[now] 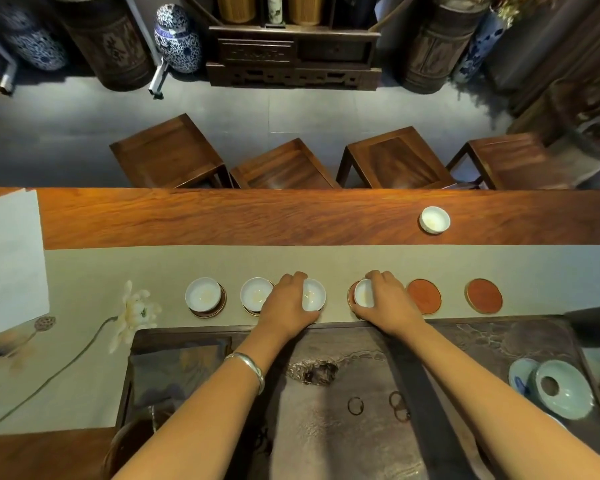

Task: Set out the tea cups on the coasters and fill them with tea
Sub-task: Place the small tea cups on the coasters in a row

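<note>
A row of round coasters lies on the beige runner. Two white cups stand on the leftmost coasters. My left hand grips a third white cup over the following coaster, which is hidden. My right hand holds a fourth cup on a dark-rimmed coaster. Two red coasters at the right carry nothing. One more white cup stands apart on the bare wood at the back right. All cups look empty.
A dark stone tea tray fills the front, with a pale green lidded bowl at its right and a glass pitcher at front left. A white sheet lies far left. Wooden stools stand beyond the table.
</note>
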`<act>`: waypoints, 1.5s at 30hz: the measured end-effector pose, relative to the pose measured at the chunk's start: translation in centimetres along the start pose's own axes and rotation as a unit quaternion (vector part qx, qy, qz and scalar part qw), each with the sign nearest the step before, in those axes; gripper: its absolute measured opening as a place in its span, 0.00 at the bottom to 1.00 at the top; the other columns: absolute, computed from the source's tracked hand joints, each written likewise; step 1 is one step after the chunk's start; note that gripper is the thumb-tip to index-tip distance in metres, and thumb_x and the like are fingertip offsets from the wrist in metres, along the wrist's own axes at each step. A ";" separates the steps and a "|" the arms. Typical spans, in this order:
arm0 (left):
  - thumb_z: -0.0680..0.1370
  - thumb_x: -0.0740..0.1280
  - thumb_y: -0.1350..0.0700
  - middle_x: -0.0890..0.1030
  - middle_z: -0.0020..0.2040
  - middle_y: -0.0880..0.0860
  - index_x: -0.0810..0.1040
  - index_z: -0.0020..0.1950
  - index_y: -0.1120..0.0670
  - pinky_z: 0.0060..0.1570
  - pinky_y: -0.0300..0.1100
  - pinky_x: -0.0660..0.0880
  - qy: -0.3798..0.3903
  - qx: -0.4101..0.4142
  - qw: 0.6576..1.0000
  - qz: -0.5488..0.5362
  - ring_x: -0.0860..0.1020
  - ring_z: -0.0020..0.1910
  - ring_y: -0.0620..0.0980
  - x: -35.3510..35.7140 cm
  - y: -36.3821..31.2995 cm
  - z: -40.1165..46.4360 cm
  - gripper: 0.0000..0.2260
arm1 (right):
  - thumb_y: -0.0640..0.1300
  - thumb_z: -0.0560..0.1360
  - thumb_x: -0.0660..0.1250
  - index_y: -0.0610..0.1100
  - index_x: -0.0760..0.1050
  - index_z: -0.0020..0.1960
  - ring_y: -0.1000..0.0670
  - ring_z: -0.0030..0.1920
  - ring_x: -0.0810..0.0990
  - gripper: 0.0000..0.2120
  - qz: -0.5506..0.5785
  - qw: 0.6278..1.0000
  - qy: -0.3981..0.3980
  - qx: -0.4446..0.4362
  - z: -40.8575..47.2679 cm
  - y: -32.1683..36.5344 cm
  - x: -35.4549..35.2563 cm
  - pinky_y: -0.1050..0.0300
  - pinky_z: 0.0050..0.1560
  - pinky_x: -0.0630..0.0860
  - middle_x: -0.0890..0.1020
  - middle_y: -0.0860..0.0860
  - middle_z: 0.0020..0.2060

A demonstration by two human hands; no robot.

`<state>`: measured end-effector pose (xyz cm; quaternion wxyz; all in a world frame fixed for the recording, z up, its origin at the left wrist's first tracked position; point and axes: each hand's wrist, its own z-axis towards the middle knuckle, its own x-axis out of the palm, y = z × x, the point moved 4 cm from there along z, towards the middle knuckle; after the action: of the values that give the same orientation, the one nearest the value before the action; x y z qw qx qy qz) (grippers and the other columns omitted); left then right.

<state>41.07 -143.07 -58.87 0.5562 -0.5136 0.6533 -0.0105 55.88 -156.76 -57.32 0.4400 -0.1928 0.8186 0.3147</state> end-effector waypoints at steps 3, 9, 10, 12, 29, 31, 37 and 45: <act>0.69 0.75 0.51 0.72 0.66 0.56 0.65 0.73 0.54 0.58 0.46 0.71 0.004 0.002 1.000 -0.003 0.71 0.64 0.56 0.1 0.0 -0.1 0.35 | 0.54 0.73 0.73 0.41 0.67 0.70 0.41 0.62 0.75 0.32 -0.007 1.000 0.003 -0.003 0.0 0.0 0.0 0.50 0.58 0.73 0.75 0.42 0.62; 0.70 0.75 0.50 0.66 0.73 0.56 0.59 0.77 0.55 0.66 0.45 0.65 -0.034 0.021 0.999 -0.028 0.65 0.71 0.54 -0.4 -0.7 -0.7 0.41 | 0.58 0.72 0.72 0.43 0.65 0.72 0.42 0.63 0.74 0.36 -0.012 1.000 -0.018 -0.007 -0.3 0.0 -0.7 0.48 0.58 0.76 0.74 0.43 0.64; 0.70 0.75 0.50 0.66 0.73 0.55 0.59 0.77 0.55 0.66 0.45 0.65 -0.033 0.025 0.999 -0.032 0.66 0.71 0.54 -0.5 -0.9 -0.6 0.40 | 0.59 0.72 0.72 0.43 0.65 0.72 0.43 0.63 0.74 0.36 -0.014 1.000 -0.024 -0.010 -0.4 0.0 -1.0 0.48 0.58 0.76 0.74 0.44 0.64; 0.71 0.74 0.50 0.66 0.73 0.55 0.60 0.77 0.54 0.67 0.46 0.66 -0.026 0.034 0.999 -0.034 0.66 0.71 0.54 -0.8 -1.5 -0.5 0.39 | 0.61 0.72 0.71 0.43 0.65 0.73 0.43 0.64 0.74 0.37 -0.015 0.999 -0.032 -0.009 -0.6 -0.4 -1.7 0.48 0.58 0.76 0.73 0.44 0.65; 0.78 0.66 0.57 0.61 0.76 0.60 0.65 0.74 0.61 0.73 0.48 0.59 -0.223 -0.154 0.962 -0.031 0.61 0.75 0.58 4.5 -0.2 -12.4 0.25 | 0.56 0.73 0.73 0.37 0.67 0.69 0.36 0.61 0.75 0.34 -0.046 0.994 -0.101 -0.011 2.7 -8.2 -9.2 0.43 0.56 0.76 0.75 0.35 0.62; 0.78 0.65 0.56 0.59 0.76 0.62 0.64 0.74 0.61 0.73 0.50 0.60 -0.243 -0.217 0.945 -0.033 0.60 0.75 0.60 6.6 -0.7 -13.5 0.26 | 0.52 0.73 0.74 0.34 0.68 0.67 0.34 0.60 0.75 0.32 -0.055 0.993 -0.103 -0.016 4.1 -9.1 -9.8 0.44 0.55 0.75 0.75 0.33 0.60; 0.78 0.63 0.60 0.62 0.77 0.62 0.64 0.75 0.62 0.76 0.57 0.55 -0.307 -0.317 0.897 -0.036 0.60 0.76 0.61 11.0 -3.5 -13.1 0.26 | 0.48 0.73 0.75 0.33 0.65 0.69 0.33 0.61 0.73 0.33 -0.034 0.994 -0.103 0.004 7.7 -11.8 -11.1 0.42 0.57 0.74 0.72 0.33 0.62; 0.77 0.53 0.54 0.63 0.77 0.62 0.64 0.76 0.62 0.76 0.57 0.54 -0.337 -0.349 0.874 0.032 0.59 0.77 0.59 12.1 -3.5 -12.5 0.27 | 0.54 0.69 0.79 0.35 0.65 0.65 0.32 0.60 0.74 0.37 -0.041 0.996 -0.084 -0.004 11.8 -14.5 -11.4 0.39 0.54 0.75 0.73 0.34 0.61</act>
<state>35.98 -159.93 -60.71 0.5269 -0.6254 0.4039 0.4099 77.66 -158.78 -57.57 0.5191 -0.2009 0.7689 0.3145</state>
